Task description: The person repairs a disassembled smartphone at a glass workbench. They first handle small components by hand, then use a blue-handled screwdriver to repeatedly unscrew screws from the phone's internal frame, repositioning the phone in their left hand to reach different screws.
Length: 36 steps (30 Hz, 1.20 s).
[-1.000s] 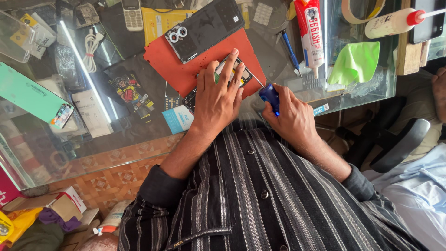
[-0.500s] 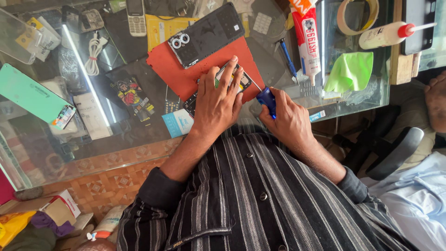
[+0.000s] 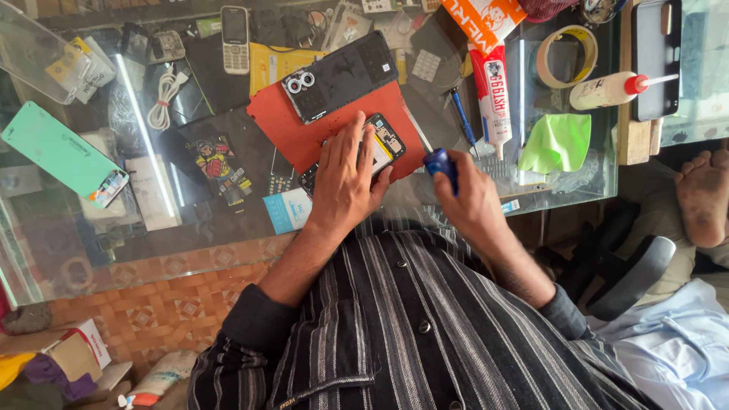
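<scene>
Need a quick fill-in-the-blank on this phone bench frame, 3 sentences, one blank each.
1. The left hand presses down on an opened phone that lies on a ____ mat.
2. The right hand grips a tool with a ____ handle.
3. The crumpled cloth on the glass counter is ____.

Missing words: red; blue; green

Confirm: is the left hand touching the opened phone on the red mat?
Touching. The head view shows the left hand pressed flat on the opened phone, fingers overlapping its exposed inside.
</scene>
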### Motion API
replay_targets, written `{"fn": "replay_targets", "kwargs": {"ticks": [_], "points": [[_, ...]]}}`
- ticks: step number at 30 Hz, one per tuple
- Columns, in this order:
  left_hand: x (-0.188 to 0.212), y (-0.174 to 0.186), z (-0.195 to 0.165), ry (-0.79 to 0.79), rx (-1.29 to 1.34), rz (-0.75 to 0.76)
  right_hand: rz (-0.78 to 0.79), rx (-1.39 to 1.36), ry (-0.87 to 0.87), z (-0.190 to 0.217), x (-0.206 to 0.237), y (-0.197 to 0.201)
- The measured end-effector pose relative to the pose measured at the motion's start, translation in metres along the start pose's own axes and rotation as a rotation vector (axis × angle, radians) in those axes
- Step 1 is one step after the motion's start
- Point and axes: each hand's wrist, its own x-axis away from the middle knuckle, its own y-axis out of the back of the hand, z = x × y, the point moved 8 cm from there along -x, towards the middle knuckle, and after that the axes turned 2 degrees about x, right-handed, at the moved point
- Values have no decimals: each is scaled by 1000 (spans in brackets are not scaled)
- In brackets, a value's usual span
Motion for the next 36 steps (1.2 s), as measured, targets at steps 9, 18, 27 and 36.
{"fn": "replay_targets", "kwargs": {"ticks": [9,18,27,36], "points": [[3,-4,-4,-28,-49,0,15,191,121,-3,40,9],[3,-1,-15,-53,-51,-27,-65,272,109,-4,57,7],[-3,15,-16,-76,-43,-25,-100,295,52,20,59,6],[-4,34,-6,-113,25,4,-105,260,51,61,36,3]]}}
